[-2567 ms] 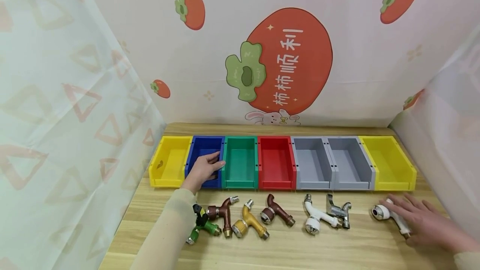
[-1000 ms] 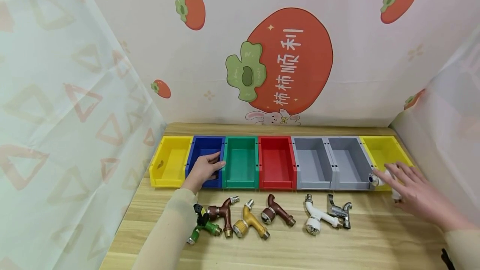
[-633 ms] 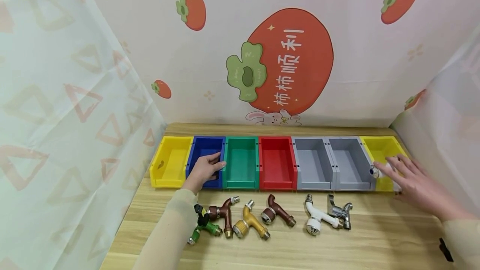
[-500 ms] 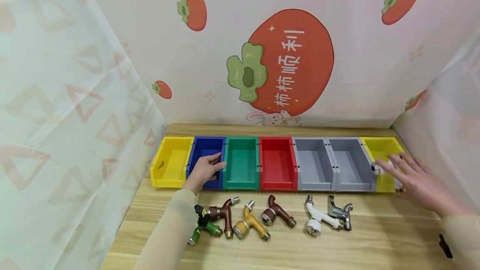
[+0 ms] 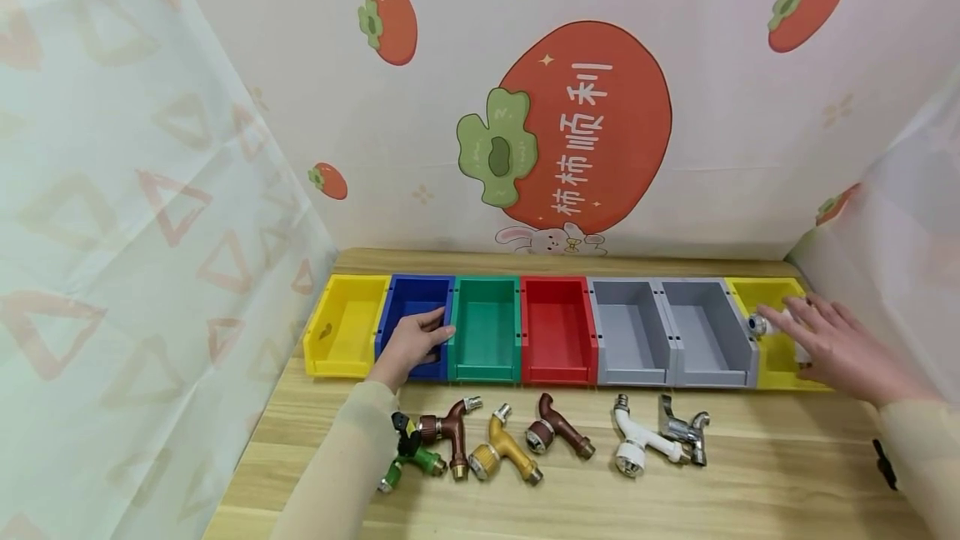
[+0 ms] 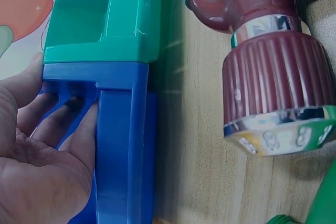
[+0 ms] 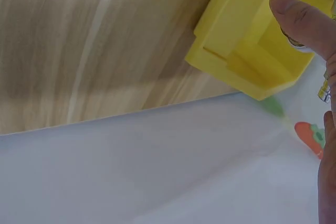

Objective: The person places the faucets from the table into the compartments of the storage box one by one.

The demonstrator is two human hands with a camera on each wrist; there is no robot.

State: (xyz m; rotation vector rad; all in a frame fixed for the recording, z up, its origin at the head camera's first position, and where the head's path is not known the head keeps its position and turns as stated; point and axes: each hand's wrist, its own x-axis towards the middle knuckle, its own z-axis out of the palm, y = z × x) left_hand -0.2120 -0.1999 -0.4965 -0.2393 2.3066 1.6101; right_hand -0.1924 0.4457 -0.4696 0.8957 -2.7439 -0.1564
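Observation:
My left hand (image 5: 411,345) rests at the blue bin (image 5: 415,292), its fingers inside. In the left wrist view the fingers (image 6: 84,135) lie against the wall shared with the green bin (image 5: 486,319), and the thumb touches the rim there. My right hand (image 5: 840,348) holds a white faucet (image 5: 801,352) with a chrome-ended knob (image 5: 759,324) over the right-hand yellow bin (image 5: 780,369). Much of this faucet is hidden by the hand. In the right wrist view the thumb (image 7: 302,19) crosses the yellow bin's opening.
Red (image 5: 557,323), two grey (image 5: 630,323) and left yellow bins (image 5: 348,315) share the row. In front lie green (image 5: 427,461), brown (image 5: 453,432), yellow (image 5: 504,444), darker brown (image 5: 555,423), white (image 5: 637,436) and chrome faucets (image 5: 686,430). Patterned cloth walls surround the wooden table (image 5: 600,511).
My right hand has lifted the white faucet from the table's right side and carried it back over the right-hand yellow bin. My left hand stays at the blue bin.

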